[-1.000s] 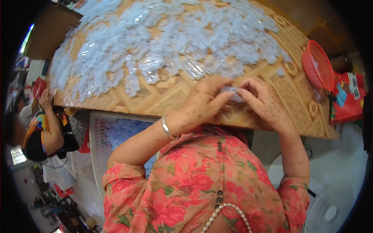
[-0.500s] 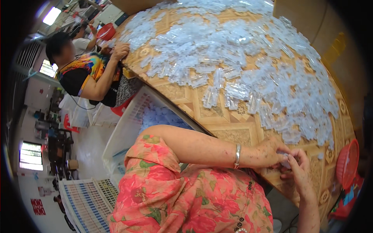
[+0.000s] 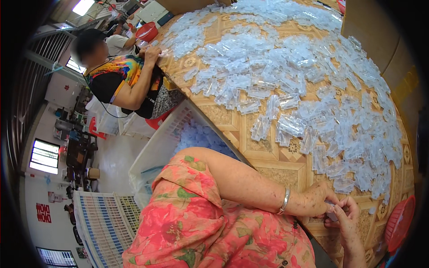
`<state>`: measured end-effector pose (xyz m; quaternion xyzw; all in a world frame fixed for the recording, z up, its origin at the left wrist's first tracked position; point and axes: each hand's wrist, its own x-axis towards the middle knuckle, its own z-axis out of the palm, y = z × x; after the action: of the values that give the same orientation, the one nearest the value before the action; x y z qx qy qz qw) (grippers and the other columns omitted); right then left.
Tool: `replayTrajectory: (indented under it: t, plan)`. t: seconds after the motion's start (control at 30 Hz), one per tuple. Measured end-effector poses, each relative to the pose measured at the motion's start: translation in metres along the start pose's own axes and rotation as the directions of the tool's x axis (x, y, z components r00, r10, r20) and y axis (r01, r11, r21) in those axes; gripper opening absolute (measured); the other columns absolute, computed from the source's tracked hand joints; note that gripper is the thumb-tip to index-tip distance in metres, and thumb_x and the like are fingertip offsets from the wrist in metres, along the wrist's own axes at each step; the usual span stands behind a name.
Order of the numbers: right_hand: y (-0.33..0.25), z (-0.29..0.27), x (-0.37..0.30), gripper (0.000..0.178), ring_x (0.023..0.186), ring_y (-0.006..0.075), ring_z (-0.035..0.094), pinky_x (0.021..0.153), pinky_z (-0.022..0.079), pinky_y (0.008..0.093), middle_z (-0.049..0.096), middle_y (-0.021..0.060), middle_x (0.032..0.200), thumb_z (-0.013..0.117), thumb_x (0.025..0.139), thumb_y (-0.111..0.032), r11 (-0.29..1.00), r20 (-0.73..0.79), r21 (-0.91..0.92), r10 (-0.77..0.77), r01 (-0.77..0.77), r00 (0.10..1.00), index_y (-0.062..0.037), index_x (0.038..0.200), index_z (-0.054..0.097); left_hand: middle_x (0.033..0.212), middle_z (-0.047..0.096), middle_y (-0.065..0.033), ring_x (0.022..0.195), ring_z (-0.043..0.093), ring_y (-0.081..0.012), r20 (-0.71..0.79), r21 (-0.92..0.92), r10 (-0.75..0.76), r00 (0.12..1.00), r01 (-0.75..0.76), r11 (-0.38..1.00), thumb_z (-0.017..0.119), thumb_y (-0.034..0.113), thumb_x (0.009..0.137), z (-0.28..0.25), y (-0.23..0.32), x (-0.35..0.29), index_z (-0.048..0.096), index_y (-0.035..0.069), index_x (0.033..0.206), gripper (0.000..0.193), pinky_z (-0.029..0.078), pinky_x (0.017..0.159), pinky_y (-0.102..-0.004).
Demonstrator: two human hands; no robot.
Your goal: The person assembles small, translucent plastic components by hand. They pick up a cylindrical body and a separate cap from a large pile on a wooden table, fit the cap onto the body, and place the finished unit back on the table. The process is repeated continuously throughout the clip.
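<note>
Close together over the table's near edge, my left hand [image 3: 314, 201] and my right hand [image 3: 350, 219] both pinch one small, clear bluish plastic piece [image 3: 331, 215]. Fingers cover most of it, so its exact shape is hidden. A silver bangle [image 3: 285, 200] circles my left wrist. Beyond my hands spreads a wide heap of flat, clear plastic pieces [image 3: 286, 123], oblong and overlapping, across the wood-patterned tabletop [image 3: 272, 172].
At the right edge stands a red plastic basket [image 3: 399, 223]. A white crate [image 3: 147, 149] with bluish pieces sits below the table's left edge. A co-worker [image 3: 129, 89] sits at the far left, with another person behind. Cardboard [image 3: 371, 35] rises at the far right.
The whole view has shifted, so the table and people appear farther right and lower. My hands stay together on the small plastic piece.
</note>
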<state>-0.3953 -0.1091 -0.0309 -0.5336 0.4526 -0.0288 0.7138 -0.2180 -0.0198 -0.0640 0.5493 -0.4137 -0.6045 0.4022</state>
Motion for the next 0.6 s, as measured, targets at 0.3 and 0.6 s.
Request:
replayTrajectory:
  t: [0.3, 0.6]
  plan:
    - [0.0, 0.0, 0.0, 0.019, 0.065, 0.0088, 0.06, 0.055, 0.046, 0.026, 0.064, 0.0038, 0.077, 0.069, 0.096, -0.019, 0.971, -0.046, -0.125, -0.209, 0.202, 0.977, -0.0044, 0.091, 0.059, 0.125, 0.068, -0.0071, 0.104, 0.069, -0.0137, 0.172, -0.202, -0.145, 0.974, 0.179, 0.963, 0.062, 0.02, 0.105, -0.009, 0.017, -0.004, 0.059, 0.007, 0.142, 0.04, 0.058, 0.088, -0.0264]
    - [0.039, 0.007, -0.018, 0.029, 0.067, 0.0116, 0.065, 0.057, 0.053, 0.0267, 0.069, 0.0076, 0.084, 0.071, 0.098, -0.031, 0.917, -0.259, 0.134, -0.334, 0.376, 0.906, -0.0027, 0.102, 0.064, 0.124, 0.069, -0.0142, 0.098, 0.074, -0.0207, 0.008, -0.147, -0.007, 1.0, 0.008, 0.989, 0.061, 0.007, 0.101, -0.001, 0.037, -0.037, 0.063, 0.001, 0.135, 0.034, 0.062, 0.082, -0.0296]
